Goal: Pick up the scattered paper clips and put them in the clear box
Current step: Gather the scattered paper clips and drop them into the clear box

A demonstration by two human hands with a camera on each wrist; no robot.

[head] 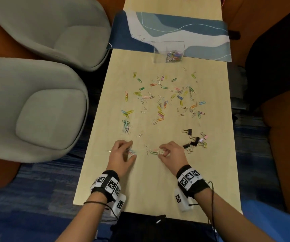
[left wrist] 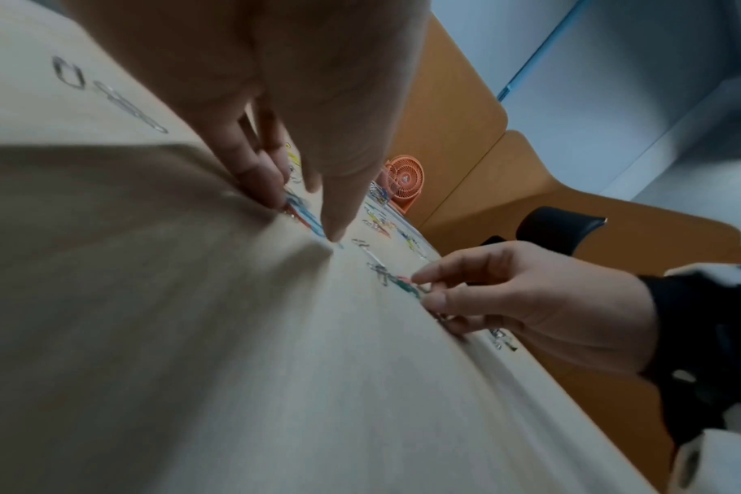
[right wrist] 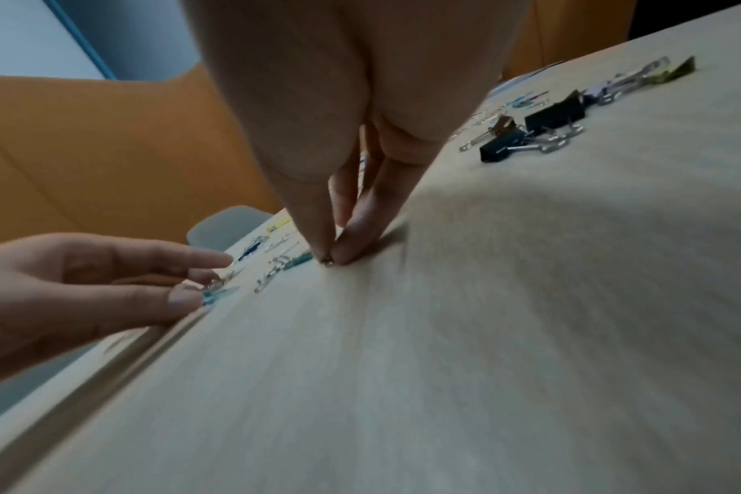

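While a small heap of coloured wire paper clips (head: 174,56) already lies in the clear plastic box (head: 169,51) at the far end of the pale wooden worktop (head: 158,180), I judge the task to be at an early stage: most of the scattered coloured and silver paper clips (head: 161,102) are spread across the middle of the worktop, well apart from the box, and a few lie at the near end under my hands. My left hand (head: 122,152) rests fingertips-down on a small cluster of blue and red clips (left wrist: 303,214), thumb and fingers closing on it; I cannot confirm that any clip is lifted. My right hand (head: 172,153) pinches thumb to forefinger on the end of a silver clip (right wrist: 328,262), just beside a green clip (head: 153,152). What is left, by my estimate, is repeated gathering and carrying to the box. A group of black binder clips (head: 192,140) lies just to the right of my right hand; I take these as outside the task. From the head view I get the full layout, the box and the spread of clips. Only the right wrist view shows the pinch contact at the silver clip's tip, and only the left wrist view shows an orange desk fan (left wrist: 405,183) beyond the far end of the worktop, and the left fingertips (left wrist: 335,227) pressed onto the blue clip.
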